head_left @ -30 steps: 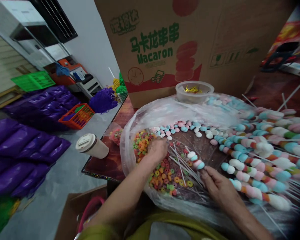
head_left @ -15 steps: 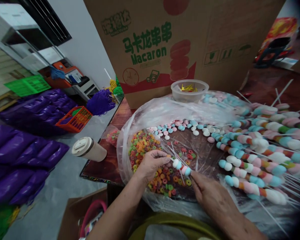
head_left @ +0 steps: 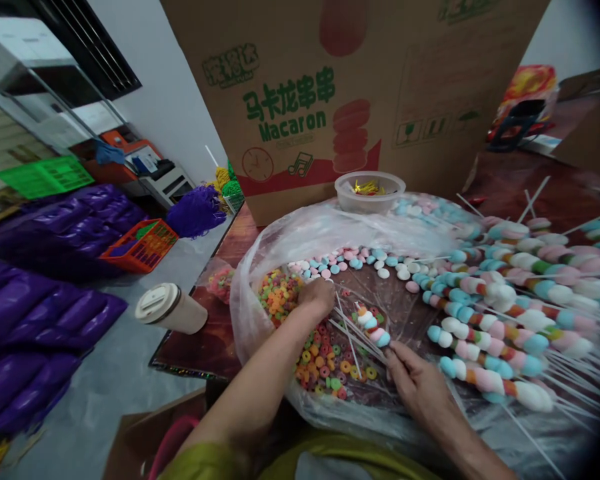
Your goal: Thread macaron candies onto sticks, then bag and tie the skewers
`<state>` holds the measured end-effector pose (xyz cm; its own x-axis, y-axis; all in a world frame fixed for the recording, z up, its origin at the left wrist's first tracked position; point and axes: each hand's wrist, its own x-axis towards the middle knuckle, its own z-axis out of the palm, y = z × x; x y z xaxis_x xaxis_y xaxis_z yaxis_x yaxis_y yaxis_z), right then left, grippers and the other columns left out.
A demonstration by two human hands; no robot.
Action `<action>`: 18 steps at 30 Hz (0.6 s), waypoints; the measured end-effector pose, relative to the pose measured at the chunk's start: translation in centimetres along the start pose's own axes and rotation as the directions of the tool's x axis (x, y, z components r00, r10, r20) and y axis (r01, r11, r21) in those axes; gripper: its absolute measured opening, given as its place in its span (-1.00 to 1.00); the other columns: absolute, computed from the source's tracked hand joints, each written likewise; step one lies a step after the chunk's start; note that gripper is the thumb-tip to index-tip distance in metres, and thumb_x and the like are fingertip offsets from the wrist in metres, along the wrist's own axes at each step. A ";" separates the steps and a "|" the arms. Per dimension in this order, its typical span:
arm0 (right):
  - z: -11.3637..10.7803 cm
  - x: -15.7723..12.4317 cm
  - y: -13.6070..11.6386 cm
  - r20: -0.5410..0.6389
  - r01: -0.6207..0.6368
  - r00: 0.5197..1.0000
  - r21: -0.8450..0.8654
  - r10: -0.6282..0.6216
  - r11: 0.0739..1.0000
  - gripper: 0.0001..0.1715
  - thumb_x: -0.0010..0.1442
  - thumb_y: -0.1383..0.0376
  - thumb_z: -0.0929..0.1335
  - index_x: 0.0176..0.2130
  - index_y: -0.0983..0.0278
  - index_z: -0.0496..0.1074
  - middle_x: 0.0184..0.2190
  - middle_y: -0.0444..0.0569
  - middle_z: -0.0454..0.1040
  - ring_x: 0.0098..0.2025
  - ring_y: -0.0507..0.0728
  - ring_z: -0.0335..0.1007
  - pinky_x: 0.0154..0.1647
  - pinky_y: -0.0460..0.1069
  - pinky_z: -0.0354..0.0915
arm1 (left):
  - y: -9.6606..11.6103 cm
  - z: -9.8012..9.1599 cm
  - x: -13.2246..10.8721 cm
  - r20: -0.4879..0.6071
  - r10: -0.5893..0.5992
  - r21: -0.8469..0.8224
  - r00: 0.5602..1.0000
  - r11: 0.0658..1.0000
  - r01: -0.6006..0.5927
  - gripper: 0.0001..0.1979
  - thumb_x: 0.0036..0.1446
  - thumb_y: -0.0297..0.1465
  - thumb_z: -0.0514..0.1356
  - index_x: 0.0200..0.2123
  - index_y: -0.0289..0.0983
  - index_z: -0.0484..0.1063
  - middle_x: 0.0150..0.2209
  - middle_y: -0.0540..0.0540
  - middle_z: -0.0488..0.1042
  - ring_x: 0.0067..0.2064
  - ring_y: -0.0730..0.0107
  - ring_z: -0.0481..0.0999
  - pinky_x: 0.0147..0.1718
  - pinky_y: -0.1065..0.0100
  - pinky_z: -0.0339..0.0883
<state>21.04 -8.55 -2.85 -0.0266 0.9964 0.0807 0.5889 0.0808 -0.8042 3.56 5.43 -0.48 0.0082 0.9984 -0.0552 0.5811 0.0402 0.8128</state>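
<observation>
My right hand pinches the lower end of a candy skewer, threaded with white, blue and pink pieces and an orange ring near its tip. My left hand reaches to the far side of the colourful ring candies, close to the pastel candy discs. Its fingers point away and are hidden behind the back of the hand. Bare white sticks lie between the two hands on the clear plastic sheet.
Finished-looking skewers are heaped on the right. Behind stands a large cardboard box, with a plastic bowl of gold ties before it. A lidded cup sits at the table's left edge. Purple bags lie on the floor.
My left hand has left the skewer's tip and moved away from me to the candies. My right hand still holds the skewer, slightly lower and further right.
</observation>
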 end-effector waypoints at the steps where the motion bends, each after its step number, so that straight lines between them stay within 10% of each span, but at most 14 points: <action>1: -0.2 -0.1 0.0 -0.009 0.021 1.000 -0.029 -0.021 0.999 -0.61 0.15 0.14 0.12 -0.45 0.28 0.38 -0.69 -0.15 0.32 -0.65 0.01 0.18 -0.65 -0.14 0.13 | -0.1 0.1 0.1 0.005 -0.007 -0.009 1.000 1.000 0.007 -0.78 -0.30 -0.59 0.22 -0.80 -0.26 0.28 -0.65 -0.04 0.36 -0.34 0.24 0.42 -0.29 0.35 0.20; 8: -0.3 -0.5 0.2 0.029 0.054 0.998 -0.371 -0.047 0.927 -0.67 0.17 0.23 0.14 -0.28 0.18 0.44 -0.51 -0.08 0.52 -0.60 0.05 0.36 -0.63 -0.11 0.11 | -0.3 -0.3 -4.9 0.056 -0.068 -0.260 0.996 0.962 0.080 -0.85 -0.04 -0.32 0.14 -0.48 -0.31 0.39 -0.57 -0.02 0.41 -0.53 0.45 0.38 -0.50 0.42 0.26; 13: 0.1 -0.4 -0.2 0.077 0.094 0.995 -0.420 -0.067 0.903 -0.68 0.16 0.27 0.15 -0.25 0.17 0.44 -0.45 -0.07 0.54 -0.51 0.08 0.45 -0.58 -0.11 0.17 | 0.7 0.1 -7.4 0.083 -0.128 -0.664 0.988 0.732 0.151 -0.76 -0.22 -0.31 0.30 -0.50 -0.37 0.40 -0.60 -0.02 0.42 -0.55 0.51 0.38 -0.52 0.46 0.28; 18: -0.4 -0.6 -0.6 0.037 0.118 0.993 -0.429 -0.113 0.896 -0.68 0.16 0.27 0.14 -0.25 0.20 0.43 -0.44 -0.06 0.54 -0.49 0.10 0.46 -0.57 -0.09 0.18 | 0.4 0.4 -7.4 -0.021 -0.167 -0.657 0.986 0.745 0.112 -0.79 -0.19 -0.34 0.29 -0.50 -0.36 0.41 -0.60 0.01 0.42 -0.55 0.52 0.37 -0.50 0.45 0.29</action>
<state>21.00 -9.24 -2.21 -0.1230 0.9811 0.1495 0.8708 0.1789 -0.4579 4.09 -2.00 0.06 -0.1064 0.9783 -0.1778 -0.1010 0.1673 0.9807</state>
